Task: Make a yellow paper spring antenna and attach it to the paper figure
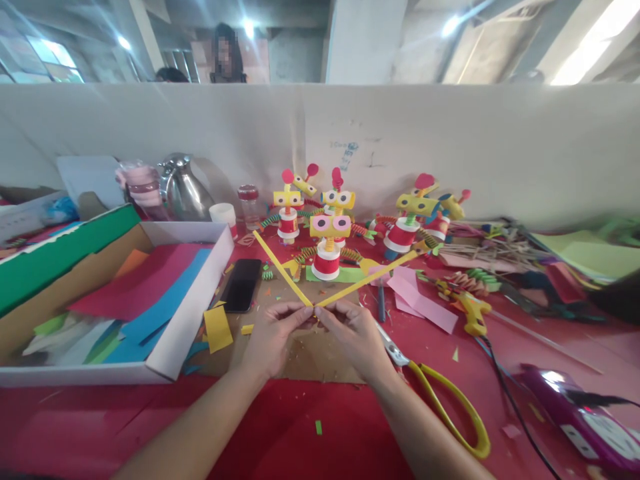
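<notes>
Two narrow yellow paper strips meet in a V above the cardboard mat. My left hand [276, 335] pinches the lower end of the left strip [281, 267], which slants up to the left. Pinched in my right hand [354, 335] is the lower end of the right strip [373, 278], slanting up to the right. The fingertips of both hands touch where the strips come together; whether they are joined there is hidden. Just behind stands a paper robot figure [326, 260] with pink-ringed eyes, a red-and-white cup body and coiled paper arms.
More robot figures [403, 233] line the back. A white box [193, 293] of coloured paper sits left, beside a black phone [243, 285]. Yellow-handled scissors [435, 393], a yellow glue gun [473, 313], its cord and a purple power strip [583, 410] lie right. Paper scraps dot the cardboard [320, 363].
</notes>
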A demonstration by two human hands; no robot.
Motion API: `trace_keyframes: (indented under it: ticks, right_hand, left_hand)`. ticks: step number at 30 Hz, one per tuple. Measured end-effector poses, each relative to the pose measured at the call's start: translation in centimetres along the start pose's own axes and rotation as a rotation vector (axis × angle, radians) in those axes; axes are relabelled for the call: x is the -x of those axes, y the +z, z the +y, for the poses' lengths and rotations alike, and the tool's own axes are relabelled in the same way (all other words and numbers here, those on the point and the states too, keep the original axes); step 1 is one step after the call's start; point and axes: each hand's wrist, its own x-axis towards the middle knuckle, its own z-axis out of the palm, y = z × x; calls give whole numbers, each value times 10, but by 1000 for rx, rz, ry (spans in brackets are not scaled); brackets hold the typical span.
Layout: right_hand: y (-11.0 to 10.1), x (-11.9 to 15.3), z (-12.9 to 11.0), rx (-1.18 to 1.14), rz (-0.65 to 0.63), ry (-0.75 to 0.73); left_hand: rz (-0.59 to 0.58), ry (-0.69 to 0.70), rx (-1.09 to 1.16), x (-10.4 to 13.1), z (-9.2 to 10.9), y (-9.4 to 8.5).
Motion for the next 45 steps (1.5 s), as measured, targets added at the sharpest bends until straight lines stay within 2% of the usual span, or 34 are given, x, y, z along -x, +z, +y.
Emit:
trace_keyframes:
  ticks: [7,14,17,20,25,31,38,45]
  right_hand:
    - [-1,2,-2,-3,-2,15]
    - [-2,-2,-3,-201,-5,97]
    - [3,1,-5,-210,24,23]
    - [7,4,-4,-84,113,-83]
    - [5,4,-5,57,163,-170]
    - [4,3,-5,-4,130,-139]
    - [3,3,-6,-113,64,-66]
    - [4,2,-9,-157,73,-45]
  left_hand:
    - [56,50,-124,1,1,2]
    - [41,-121,263,-1,1,3]
    - [39,-109,376,-2,-1,2]
    - [-7,-110,415,-2,-5,2]
    - [-15,-100,405,0,-8,0]
    - [22,-85,355,0,-6,1]
    - [38,70,160,4,-5,4]
    - [58,91,63,6,0,6]
